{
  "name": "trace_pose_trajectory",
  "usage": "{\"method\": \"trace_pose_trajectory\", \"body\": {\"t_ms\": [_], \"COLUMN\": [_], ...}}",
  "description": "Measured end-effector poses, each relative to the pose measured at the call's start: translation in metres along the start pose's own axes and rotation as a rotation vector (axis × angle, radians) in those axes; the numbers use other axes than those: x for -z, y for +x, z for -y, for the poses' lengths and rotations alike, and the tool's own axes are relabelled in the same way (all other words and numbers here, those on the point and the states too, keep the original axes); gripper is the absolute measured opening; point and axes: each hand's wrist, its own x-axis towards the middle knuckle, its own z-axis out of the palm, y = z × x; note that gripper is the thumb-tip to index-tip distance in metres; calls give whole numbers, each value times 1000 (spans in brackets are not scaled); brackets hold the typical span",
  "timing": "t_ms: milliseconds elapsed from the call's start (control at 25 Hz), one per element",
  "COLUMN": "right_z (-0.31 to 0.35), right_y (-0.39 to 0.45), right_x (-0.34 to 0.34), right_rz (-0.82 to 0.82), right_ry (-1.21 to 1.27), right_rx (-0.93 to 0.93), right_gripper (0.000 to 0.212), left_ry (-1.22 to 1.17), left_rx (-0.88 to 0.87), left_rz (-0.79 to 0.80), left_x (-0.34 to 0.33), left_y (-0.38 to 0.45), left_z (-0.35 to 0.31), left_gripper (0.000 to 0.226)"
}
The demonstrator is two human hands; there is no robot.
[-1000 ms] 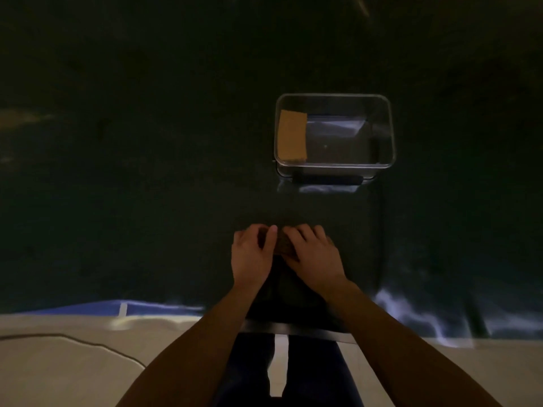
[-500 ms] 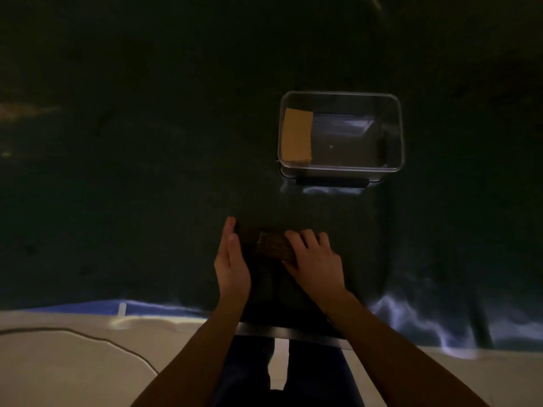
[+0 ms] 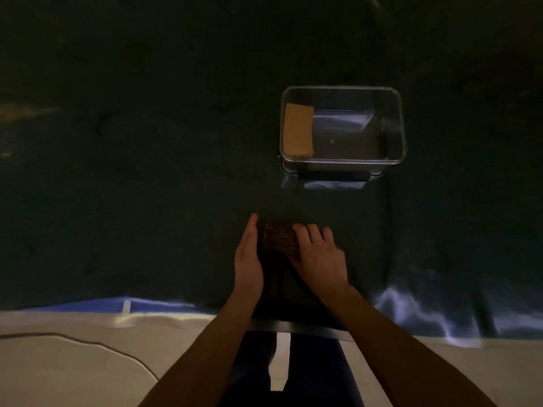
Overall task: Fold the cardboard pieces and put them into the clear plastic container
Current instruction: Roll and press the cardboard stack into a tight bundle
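Cardboard, dark in the dim light, lies as a small folded piece on the black-covered bench near its front edge. The left hand stands on edge with fingers straight and unclenched, its palm against the piece's left side. The right hand lies palm down with fingers spread, pressing on the piece's right part without closing round it. Farther back and slightly right sits the clear plastic container, apart from both hands. Inside it, against the left wall, rests a tan folded cardboard.
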Motion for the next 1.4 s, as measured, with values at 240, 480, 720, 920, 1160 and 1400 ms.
{"method": "trace_pose_trajectory", "body": {"t_ms": [240,480,720,920,1160,1400], "right_z": [0,3,43,51,43,46], "right_y": [-2,-3,-9,-4,-11,-7], "right_x": [-1,5,-1,-2,-19,-25], "right_rz": [3,-118,-256,-290,-52,-103], "right_ry": [0,317,618,675,677,669], "right_rx": [1,-73,-112,-165,-273,-236], "right_gripper": [50,52,48,56,42,43], "left_ry": [201,213,352,712,813,822], "left_rx": [4,-99,-279,-603,-576,-622], "left_rz": [165,164,26,-32,68,89], "left_x": [4,5,-18,-15,0,6], "left_y": [-17,-26,-29,-30,-25,-21], "left_z": [5,-17,-41,-37,-16,-15], "left_gripper": [48,54,58,50,53,52]}}
